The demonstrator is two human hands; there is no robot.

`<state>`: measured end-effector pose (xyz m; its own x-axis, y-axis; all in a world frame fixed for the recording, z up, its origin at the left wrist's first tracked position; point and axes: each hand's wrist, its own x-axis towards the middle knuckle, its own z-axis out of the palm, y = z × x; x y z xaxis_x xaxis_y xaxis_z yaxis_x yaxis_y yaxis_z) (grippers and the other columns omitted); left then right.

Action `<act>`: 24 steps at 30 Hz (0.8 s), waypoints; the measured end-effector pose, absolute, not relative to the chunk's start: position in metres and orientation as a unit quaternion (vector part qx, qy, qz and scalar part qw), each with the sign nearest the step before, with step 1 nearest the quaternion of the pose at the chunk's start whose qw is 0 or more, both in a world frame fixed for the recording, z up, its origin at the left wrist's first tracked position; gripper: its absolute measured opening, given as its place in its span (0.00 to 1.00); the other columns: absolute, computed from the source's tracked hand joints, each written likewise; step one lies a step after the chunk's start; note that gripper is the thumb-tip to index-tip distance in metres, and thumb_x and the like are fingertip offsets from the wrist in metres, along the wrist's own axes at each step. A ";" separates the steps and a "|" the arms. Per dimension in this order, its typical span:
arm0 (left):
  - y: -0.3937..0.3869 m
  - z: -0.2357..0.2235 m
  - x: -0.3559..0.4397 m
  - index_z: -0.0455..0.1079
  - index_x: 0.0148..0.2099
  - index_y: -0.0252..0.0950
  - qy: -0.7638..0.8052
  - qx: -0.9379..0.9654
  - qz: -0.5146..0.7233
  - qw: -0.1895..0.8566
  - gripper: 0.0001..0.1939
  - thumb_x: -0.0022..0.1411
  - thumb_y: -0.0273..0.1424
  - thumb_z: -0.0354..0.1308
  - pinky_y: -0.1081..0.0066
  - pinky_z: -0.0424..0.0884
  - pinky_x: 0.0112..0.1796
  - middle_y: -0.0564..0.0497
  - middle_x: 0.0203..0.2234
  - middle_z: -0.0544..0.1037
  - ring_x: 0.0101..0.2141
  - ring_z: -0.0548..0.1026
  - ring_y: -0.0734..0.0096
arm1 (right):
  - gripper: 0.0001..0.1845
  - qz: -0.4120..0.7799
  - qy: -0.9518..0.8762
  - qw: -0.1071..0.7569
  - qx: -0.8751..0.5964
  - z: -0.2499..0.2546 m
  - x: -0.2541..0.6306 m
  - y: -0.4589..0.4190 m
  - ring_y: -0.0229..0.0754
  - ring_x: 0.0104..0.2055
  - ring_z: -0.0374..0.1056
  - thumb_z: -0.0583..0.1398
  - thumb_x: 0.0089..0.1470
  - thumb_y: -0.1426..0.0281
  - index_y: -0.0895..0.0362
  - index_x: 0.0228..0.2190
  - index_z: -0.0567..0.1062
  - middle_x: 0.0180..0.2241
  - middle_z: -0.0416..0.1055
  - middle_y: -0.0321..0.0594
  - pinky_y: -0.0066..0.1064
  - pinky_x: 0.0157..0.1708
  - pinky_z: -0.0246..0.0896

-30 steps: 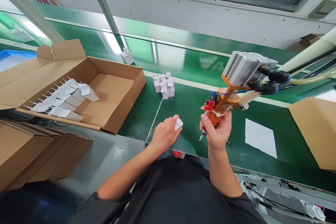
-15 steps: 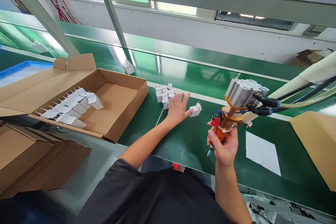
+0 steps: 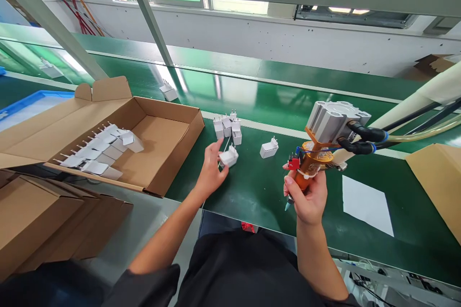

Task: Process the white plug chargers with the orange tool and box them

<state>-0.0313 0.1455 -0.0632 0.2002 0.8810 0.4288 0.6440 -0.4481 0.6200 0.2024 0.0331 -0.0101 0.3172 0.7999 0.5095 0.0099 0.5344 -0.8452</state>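
Lol so my left hand has a boxy white plastic plug pinched, left of the orange cylindrical tool gripped in my right hand, tip toward the green tabletop's near edge.

White sheet nr poss. cardbd box, R; blue tray, far L.

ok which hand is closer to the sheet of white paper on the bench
Your right hand, gripping the orange tool left of the paper. Your left hand is farther off, at a white plug adapter nearer the open box.
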 end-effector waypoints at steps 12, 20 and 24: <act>0.042 -0.087 -0.028 0.67 0.57 0.40 0.473 0.778 0.372 0.179 0.16 0.67 0.28 0.55 0.57 0.75 0.52 0.39 0.61 0.66 0.52 0.77 0.59 | 0.13 0.293 -0.514 0.711 -0.380 -0.003 0.188 0.038 0.32 0.18 0.61 0.64 0.57 0.70 0.51 0.42 0.67 0.26 0.70 0.29 0.25 0.15 0.59; 0.050 -0.087 -0.016 0.64 0.63 0.40 0.545 0.697 0.367 0.286 0.22 0.70 0.40 0.52 0.65 0.76 0.43 0.48 0.42 0.82 0.39 0.80 0.65 | 0.12 0.303 -0.532 0.708 -0.353 0.005 0.164 0.047 0.33 0.17 0.60 0.63 0.57 0.67 0.51 0.41 0.65 0.23 0.65 0.27 0.25 0.15 0.59; 0.048 -0.086 -0.017 0.71 0.55 0.42 0.544 0.689 0.383 0.288 0.17 0.74 0.39 0.46 0.67 0.74 0.41 0.50 0.40 0.83 0.39 0.80 0.67 | 0.14 0.304 -0.535 0.705 -0.351 0.005 0.162 0.047 0.32 0.17 0.61 0.63 0.58 0.67 0.51 0.44 0.66 0.25 0.68 0.28 0.25 0.15 0.59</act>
